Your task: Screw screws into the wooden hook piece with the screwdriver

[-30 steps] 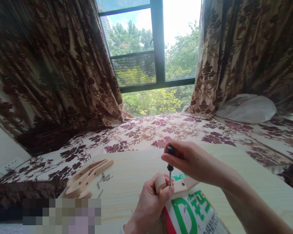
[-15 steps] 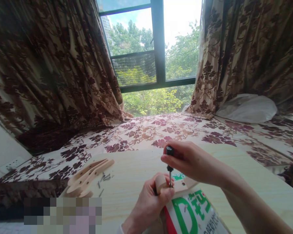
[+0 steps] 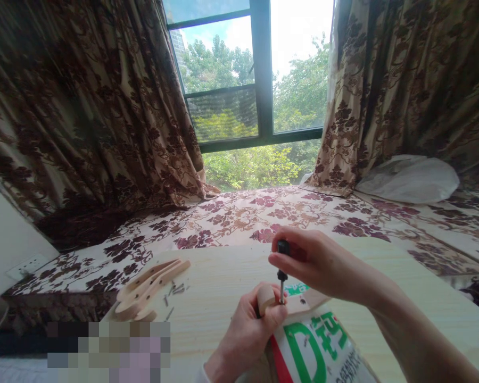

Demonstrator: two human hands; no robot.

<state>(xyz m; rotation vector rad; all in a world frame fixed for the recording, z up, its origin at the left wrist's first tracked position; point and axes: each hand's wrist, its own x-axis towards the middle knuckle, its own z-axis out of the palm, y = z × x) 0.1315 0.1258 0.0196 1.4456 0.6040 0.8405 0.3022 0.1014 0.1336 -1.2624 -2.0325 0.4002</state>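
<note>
My right hand (image 3: 309, 260) is closed round the black handle of a screwdriver (image 3: 283, 251), which stands upright with its metal shaft pointing down. The tip meets a pale wooden piece (image 3: 303, 303) by my left thumb; the tip itself is hidden. My left hand (image 3: 251, 322) grips that wooden piece, and a rounded wooden end (image 3: 266, 298) sticks up between its fingers. A dark hole shows in the wood to the right of the shaft. Beneath lies a white bag with green and red print (image 3: 315, 346).
Several curved wooden parts with holes (image 3: 155, 287) lie at the left of the pale wooden table (image 3: 207, 276). Loose screws (image 3: 178, 289) are scattered beside them. Behind the table, a flowered cloth (image 3: 239, 213) reaches to the window, and a white plastic bag (image 3: 411, 178) sits at the right.
The whole view has shifted slightly, so everything appears a little further right. Both hands keep their hold, with the screwdriver still upright at the same spot on the wood.
</note>
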